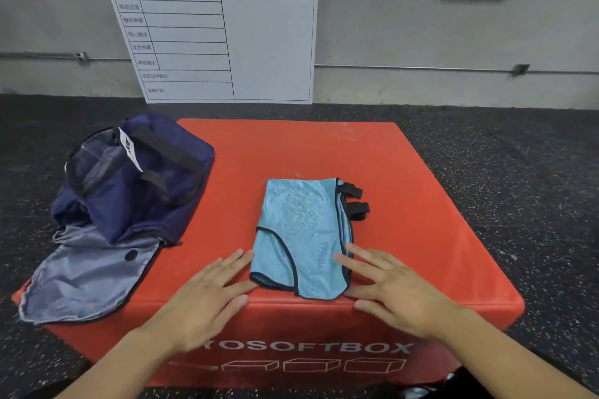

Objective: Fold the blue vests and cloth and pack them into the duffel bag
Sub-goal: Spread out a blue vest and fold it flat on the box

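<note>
— What does the surface look like?
— A red soft box (405,204) on dark speckled flooring (518,172), with a grey wall behind and a training-plan board (214,32) leaning against it.
— Where are the task's things?
— The folded blue vests (301,233) lie stacked near the box's front edge; the navy duffel bag (129,178) slumps open on the box's left side.
— And the hands?
— The left hand (207,295) and right hand (398,291) lie flat with fingers spread, gripping nothing, fingertips touching the stack's two sides.
</note>
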Demonstrator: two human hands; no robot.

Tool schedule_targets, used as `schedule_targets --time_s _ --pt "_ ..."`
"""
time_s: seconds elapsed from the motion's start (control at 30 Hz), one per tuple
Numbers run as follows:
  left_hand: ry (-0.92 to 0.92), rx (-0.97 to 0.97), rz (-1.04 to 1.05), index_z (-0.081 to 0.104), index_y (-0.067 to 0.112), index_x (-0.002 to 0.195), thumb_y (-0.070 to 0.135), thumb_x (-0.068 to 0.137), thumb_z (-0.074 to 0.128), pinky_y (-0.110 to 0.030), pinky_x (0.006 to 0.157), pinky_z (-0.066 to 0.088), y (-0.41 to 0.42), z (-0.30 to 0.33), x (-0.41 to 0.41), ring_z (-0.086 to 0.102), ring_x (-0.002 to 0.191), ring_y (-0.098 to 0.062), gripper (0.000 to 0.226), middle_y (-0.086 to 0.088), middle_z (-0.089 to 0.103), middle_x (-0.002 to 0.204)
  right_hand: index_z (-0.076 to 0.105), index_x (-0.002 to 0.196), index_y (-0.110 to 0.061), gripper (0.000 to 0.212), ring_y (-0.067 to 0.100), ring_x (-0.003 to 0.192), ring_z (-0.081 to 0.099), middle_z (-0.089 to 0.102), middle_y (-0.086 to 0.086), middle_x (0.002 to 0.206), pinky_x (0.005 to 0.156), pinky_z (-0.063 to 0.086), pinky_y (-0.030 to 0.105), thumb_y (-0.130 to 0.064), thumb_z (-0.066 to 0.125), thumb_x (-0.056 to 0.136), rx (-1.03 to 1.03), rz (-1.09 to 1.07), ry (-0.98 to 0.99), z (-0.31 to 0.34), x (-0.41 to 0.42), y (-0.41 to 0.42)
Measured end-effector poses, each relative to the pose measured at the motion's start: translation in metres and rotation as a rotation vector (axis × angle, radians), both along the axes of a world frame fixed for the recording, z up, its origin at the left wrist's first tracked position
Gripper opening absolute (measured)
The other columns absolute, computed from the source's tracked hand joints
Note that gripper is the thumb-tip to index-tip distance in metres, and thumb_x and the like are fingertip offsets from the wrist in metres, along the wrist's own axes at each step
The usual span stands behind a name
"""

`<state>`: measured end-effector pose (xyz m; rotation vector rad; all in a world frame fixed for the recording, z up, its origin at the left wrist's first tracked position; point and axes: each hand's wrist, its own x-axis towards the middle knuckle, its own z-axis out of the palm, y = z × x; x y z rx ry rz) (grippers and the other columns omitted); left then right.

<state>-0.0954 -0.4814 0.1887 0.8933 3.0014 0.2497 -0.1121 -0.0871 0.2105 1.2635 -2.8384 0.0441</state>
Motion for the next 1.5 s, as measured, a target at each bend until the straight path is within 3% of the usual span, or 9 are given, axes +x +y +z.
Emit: schedule_targets --time_s 0.13,0.3,0.43,0.63,0.87,1.03,1.2,1.3,1.5 --pt "-0.029 0.125 -0.053 0.062 0.035 0.13 0.057 0.106 0.02 -0.03 0.124 0.003 0.02 0.0 -0.015 -0.012 0.152 0.0 0.054 0.018 0.0 0.167 0.056 0.139 -0.036 0.037 0.005 0.156 -0.008 0.017 -0.02 0.168 0.128 0.003 0.035 -0.042 0.036 0.108 0.011 0.039 0.014 -0.01 -0.01 -0.014" --pt "-0.241 0.584 0.058 0.062 0.029 0.134 0.077 0.091 0.036 -0.018 0.122 0.015 0.032 -0.001 -0.044 0.021 0.146 0.01 0.07 0.024 0.04 0.152 0.064 0.133 -0.034 0.034 0.0 0.136 0.045 0.06 -0.016 0.136 0.117 0.029 0.026 -0.026 0.06 0.1 -0.469 -0.089 -0.145 -0.011 -0.03 -0.027" --pt "-0.293 0.896 0.191 0.07 0.022 0.124 0.036 0.096 0.062 -0.015 0.098 0.041 0.044 0.012 -0.066 0.062 0.107 0.006 0.032 0.022 0.071 0.114 0.073 0.117 -0.036 0.033 0.011 0.103 0.063 0.067 -0.01 0.105 0.095 0.044 0.023 -0.017 0.076 0.091 -0.84 -0.305 -0.28 0.004 -0.055 -0.031" --pt "-0.299 0.943 0.319 0.068 0.033 0.121 0.008 0.097 0.064 -0.017 0.056 0.035 0.057 0.011 -0.096 0.039 0.052 -0.001 0.035 0.012 0.044 0.055 0.074 0.115 -0.036 0.039 0.001 0.112 0.064 0.07 -0.021 0.118 0.099 0.045 0.024 -0.005 0.074 0.091 -1.032 -0.429 -0.363 0.01 -0.099 -0.046" --pt "-0.324 0.932 0.392 0.069 0.035 0.119 0.013 0.094 0.069 -0.014 0.065 0.039 0.058 0.002 -0.127 0.045 0.067 -0.004 0.034 0.002 0.05 0.078 0.053 0.144 -0.04 0.063 -0.005 0.13 0.049 0.054 -0.022 0.142 0.116 0.036 0.024 -0.011 0.072 0.091 -0.842 -0.606 -0.5 -0.007 -0.135 -0.052" --pt "-0.23 0.734 0.394 0.067 0.036 0.122 0.019 0.093 0.069 -0.012 0.069 0.036 0.058 -0.004 -0.135 0.051 0.068 0.001 0.033 0.011 0.058 0.085 0.058 0.141 -0.034 0.057 0.001 0.111 0.06 0.063 -0.013 0.131 0.084 0.036 -0.002 -0.009 0.069 0.09 -0.768 -0.654 -0.443 -0.011 -0.145 -0.056" --pt "-0.235 0.616 0.424 0.06 0.03 0.138 0.02 0.094 0.065 -0.024 0.098 0.043 0.063 -0.001 -0.132 0.058 0.113 -0.016 0.045 0.007 0.061 0.127 0.058 0.141 -0.032 0.057 -0.005 0.089 0.062 0.065 -0.009 0.123 0.072 0.041 0.002 -0.008 0.066 0.089 -0.718 -0.678 -0.436 -0.01 -0.145 -0.057" --pt "-0.234 0.599 0.425 0.058 0.03 0.139 0.022 0.093 0.066 -0.024 0.091 0.044 0.065 0.001 -0.125 0.061 0.103 -0.02 0.048 0.011 0.058 0.123 0.058 0.139 -0.037 0.059 0.003 0.076 0.063 0.065 -0.009 0.121 0.065 0.046 0.011 -0.008 0.065 0.088 -0.718 -0.682 -0.486 -0.006 -0.137 -0.055" --pt "-0.257 0.638 0.406 0.065 0.037 0.128 0.019 0.09 0.068 -0.013 0.068 0.037 0.063 -0.002 -0.101 0.054 0.068 0.007 0.042 0.017 0.059 0.107 0.068 0.123 -0.043 0.061 -0.008 0.12 0.056 0.06 -0.025 0.133 0.106 0.046 0.022 0.001 0.062 0.081 -0.654 -0.566 -0.632 0.0 -0.112 -0.047"
